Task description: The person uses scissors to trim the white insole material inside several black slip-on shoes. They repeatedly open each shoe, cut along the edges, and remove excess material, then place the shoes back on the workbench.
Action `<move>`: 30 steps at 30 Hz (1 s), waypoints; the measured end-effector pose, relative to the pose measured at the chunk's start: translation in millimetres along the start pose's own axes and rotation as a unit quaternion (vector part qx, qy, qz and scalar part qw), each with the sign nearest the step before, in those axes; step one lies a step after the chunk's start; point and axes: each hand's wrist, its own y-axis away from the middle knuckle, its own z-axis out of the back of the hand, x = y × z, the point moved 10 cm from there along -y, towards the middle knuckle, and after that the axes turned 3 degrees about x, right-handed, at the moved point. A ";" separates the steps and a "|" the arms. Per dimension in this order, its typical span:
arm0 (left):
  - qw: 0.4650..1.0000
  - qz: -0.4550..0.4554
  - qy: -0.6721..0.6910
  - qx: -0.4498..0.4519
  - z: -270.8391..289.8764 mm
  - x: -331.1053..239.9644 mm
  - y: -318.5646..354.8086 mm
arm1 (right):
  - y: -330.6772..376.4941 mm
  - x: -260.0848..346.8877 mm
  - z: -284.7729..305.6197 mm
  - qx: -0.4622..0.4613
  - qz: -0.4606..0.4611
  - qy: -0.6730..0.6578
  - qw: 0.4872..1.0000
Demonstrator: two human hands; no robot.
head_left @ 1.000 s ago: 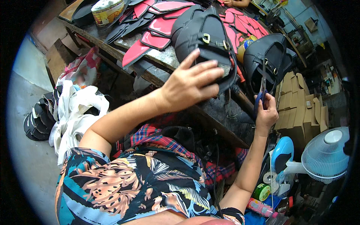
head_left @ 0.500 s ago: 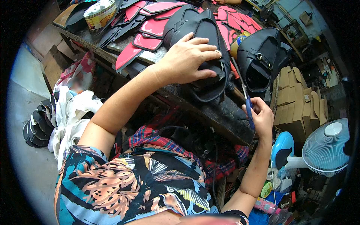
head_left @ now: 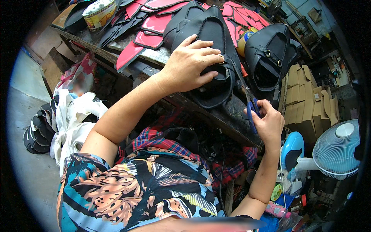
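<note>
My left hand (head_left: 192, 63) lies flat on a black leather bag (head_left: 212, 31) on the workbench (head_left: 228, 116), fingers spread over its front near a brass buckle. My right hand (head_left: 269, 121) grips blue-handled scissors (head_left: 250, 106) at the bench's near edge, blades pointing up toward the bag's strap. A second black bag (head_left: 269, 54) with buckles stands to the right.
Red and black cut leather pieces (head_left: 152, 25) cover the bench's far side beside a tin can (head_left: 99, 13). Cardboard boxes (head_left: 307, 104) are stacked at right, a white fan (head_left: 337, 149) below them. White bags (head_left: 75, 120) and black soles (head_left: 36, 129) lie on the floor at left.
My left hand stayed pressed on the black bag while the view shifted down. My right hand with the scissors rose toward the bag's strap.
</note>
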 end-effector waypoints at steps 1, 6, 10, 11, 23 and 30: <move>1.000 0.000 0.001 -0.002 0.3 -0.3 0.8 | 0.1 1.3 1.2 -0.005 0.009 0.002 1.000; 1.000 0.004 0.003 0.017 -2.1 0.2 1.1 | -5.6 -19.4 -8.9 0.070 -0.048 -0.127 0.988; 1.000 0.003 -0.001 0.016 -1.4 -0.4 -0.3 | -15.5 -25.6 -11.9 0.075 -0.074 -0.102 0.989; 1.000 0.005 -0.006 0.020 -2.3 -0.1 -0.5 | -17.6 -23.0 -11.5 0.070 -0.066 -0.098 0.991; 1.000 0.005 0.009 0.009 -1.0 0.2 1.7 | -8.6 -32.1 0.1 -0.011 -0.024 -0.228 0.973; 1.000 0.008 0.008 0.022 -4.1 -2.0 3.6 | 5.9 -16.1 -8.1 -0.008 -0.013 -0.067 0.998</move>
